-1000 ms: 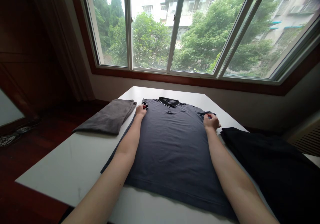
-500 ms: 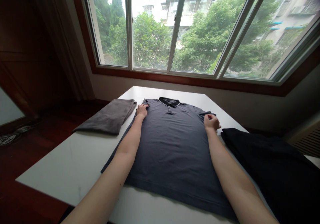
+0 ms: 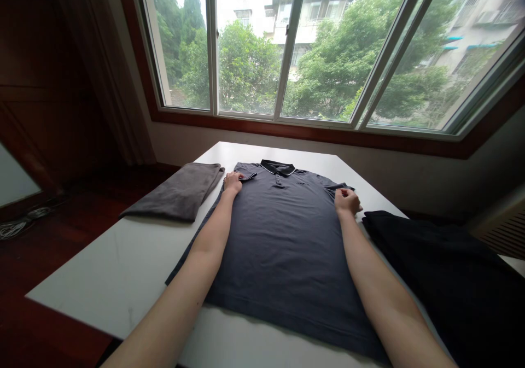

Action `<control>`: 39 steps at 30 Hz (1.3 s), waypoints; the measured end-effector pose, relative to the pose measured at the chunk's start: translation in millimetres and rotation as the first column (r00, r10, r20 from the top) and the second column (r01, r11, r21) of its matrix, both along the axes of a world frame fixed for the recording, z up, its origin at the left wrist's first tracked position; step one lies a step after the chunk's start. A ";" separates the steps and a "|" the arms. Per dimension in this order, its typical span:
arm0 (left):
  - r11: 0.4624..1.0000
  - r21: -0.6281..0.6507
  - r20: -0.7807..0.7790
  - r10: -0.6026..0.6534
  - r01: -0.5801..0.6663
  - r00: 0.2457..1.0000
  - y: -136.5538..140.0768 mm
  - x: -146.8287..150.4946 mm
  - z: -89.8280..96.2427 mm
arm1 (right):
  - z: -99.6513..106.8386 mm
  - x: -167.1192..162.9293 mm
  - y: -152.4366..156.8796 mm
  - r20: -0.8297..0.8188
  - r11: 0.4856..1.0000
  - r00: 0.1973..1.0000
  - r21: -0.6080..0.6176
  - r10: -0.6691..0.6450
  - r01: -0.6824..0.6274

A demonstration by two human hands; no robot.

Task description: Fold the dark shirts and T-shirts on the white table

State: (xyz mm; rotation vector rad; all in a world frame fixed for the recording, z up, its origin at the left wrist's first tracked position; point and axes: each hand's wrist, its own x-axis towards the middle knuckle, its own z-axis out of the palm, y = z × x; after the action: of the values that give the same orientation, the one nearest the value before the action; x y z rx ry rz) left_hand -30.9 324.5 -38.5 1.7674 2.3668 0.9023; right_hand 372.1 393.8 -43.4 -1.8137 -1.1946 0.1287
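A dark grey polo shirt [image 3: 287,237] lies front side up, its black collar [image 3: 278,167] at the far end and its hem toward me. My left hand [image 3: 233,183] is at the shirt's left edge, fingers closed on the sleeve there. That sleeve [image 3: 249,177] is folded inward over the shirt front, its cuff pointing right. On the opposite side, my right hand [image 3: 347,200] pinches the other sleeve, which still sticks outward. Part of each sleeve is hidden behind the fingers.
The white table [image 3: 94,269] carries a folded brown-grey garment [image 3: 174,193] on the left. Black folded clothing [image 3: 443,269] lies at the right. Beyond the table is a wide window [image 3: 283,56]. A coiled cable [image 3: 18,228] rests on the red floor.
The left sleeve's cuff has turned inward over the shirt front, while my left hand has barely shifted. My right hand has stayed in place on its sleeve.
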 end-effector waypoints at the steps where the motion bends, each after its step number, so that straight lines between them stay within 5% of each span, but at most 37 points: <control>1: 1.000 -0.003 0.003 0.014 -0.014 1.000 0.3 -0.2 0.6 | 0.2 0.0 -0.2 0.000 1.000 1.000 -0.002 -0.001 0.001; 24: 0.968 0.054 0.181 0.232 -0.245 0.956 -13.7 -22.9 13.6 | 5.5 -2.0 -7.2 0.025 0.997 0.999 -0.069 0.027 -0.025; 31: 0.973 -0.079 0.142 0.225 -0.215 0.964 -10.3 -21.7 3.9 | 3.3 -0.8 -4.4 0.003 0.998 1.000 -0.056 0.015 -0.015; 39: 0.978 -0.052 0.104 0.207 -0.202 0.973 -9.7 -18.9 4.5 | 1.1 0.3 -3.6 0.036 0.995 0.999 -0.092 -0.030 0.033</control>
State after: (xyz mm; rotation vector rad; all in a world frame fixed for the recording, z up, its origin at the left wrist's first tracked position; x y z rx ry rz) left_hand -49.8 314.8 -34.1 1.4397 2.5105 0.9383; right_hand 372.4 390.1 -42.3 -1.9218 -1.2005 0.1374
